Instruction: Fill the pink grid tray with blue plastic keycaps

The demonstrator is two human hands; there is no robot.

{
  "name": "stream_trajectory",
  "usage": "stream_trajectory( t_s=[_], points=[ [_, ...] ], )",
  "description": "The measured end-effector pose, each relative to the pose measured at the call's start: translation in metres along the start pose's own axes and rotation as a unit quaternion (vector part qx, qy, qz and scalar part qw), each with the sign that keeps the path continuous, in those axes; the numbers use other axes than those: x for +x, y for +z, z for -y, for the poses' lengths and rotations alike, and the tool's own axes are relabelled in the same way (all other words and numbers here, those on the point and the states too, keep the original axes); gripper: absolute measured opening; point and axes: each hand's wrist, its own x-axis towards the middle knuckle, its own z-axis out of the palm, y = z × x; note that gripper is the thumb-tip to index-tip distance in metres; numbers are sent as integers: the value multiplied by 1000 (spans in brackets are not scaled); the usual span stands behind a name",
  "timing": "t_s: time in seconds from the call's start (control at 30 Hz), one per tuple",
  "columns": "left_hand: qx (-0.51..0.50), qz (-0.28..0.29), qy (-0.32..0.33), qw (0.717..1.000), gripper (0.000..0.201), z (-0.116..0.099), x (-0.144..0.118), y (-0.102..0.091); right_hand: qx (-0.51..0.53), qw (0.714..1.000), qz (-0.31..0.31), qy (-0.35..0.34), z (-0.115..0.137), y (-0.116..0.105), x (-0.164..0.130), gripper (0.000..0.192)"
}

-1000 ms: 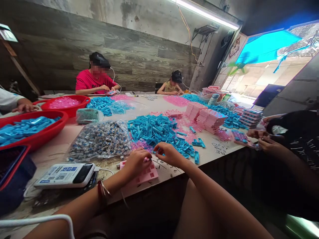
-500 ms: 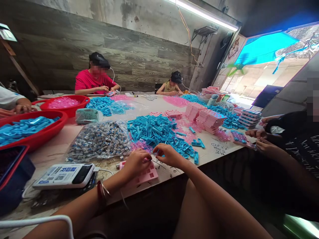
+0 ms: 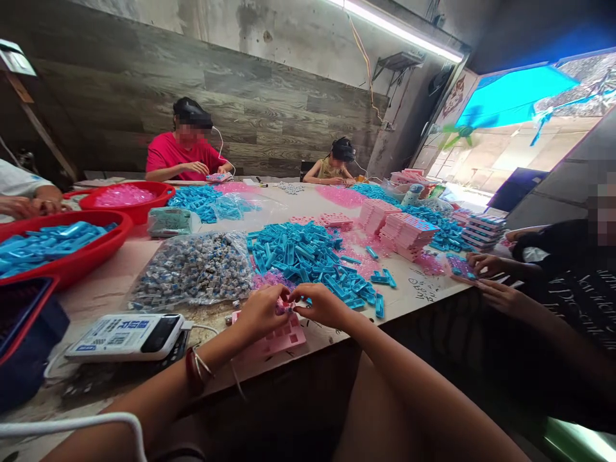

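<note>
My left hand [image 3: 262,311] is curled over a pink tray [image 3: 286,335] with square openings, at the table's front edge. Its fingertips pinch a small pinkish, shiny piece [image 3: 285,304], too small to name surely. My right hand [image 3: 323,304] comes in from the right, thumb and forefinger closed against the same piece, so the fingertips of both hands nearly meet. Part of the tray is covered by my left hand. Just beyond lie a heap of blue plastic trough-shaped pieces [image 3: 293,250] and some pink-purple clear bits [image 3: 270,280].
A clear bag of small grey-blue parts [image 3: 192,269] lies left of my hands, with a white power bank [image 3: 122,337] in front. Red basins [image 3: 91,260] stand farther left. Stacked pink trays [image 3: 409,231] are at right. Co-workers sit around; one co-worker's hands [image 3: 500,292] are at right.
My hands have come together: the right fingertips now meet the left ones, and a pinkish piece shows between them. The co-worker at right has shifted their hands and tray left.
</note>
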Motion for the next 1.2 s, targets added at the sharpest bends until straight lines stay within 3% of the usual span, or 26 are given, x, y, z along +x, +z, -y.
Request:
stream_trajectory(
  t_s=[0.73,1.2],
  points=[
    [-51,-25,1,998,8,3,2,3,3,1000,31,2,-11,3,5,12],
    [-43,11,27,999,9,2,8,5,21,998,50,-13,-23,5,2,9]
  ],
)
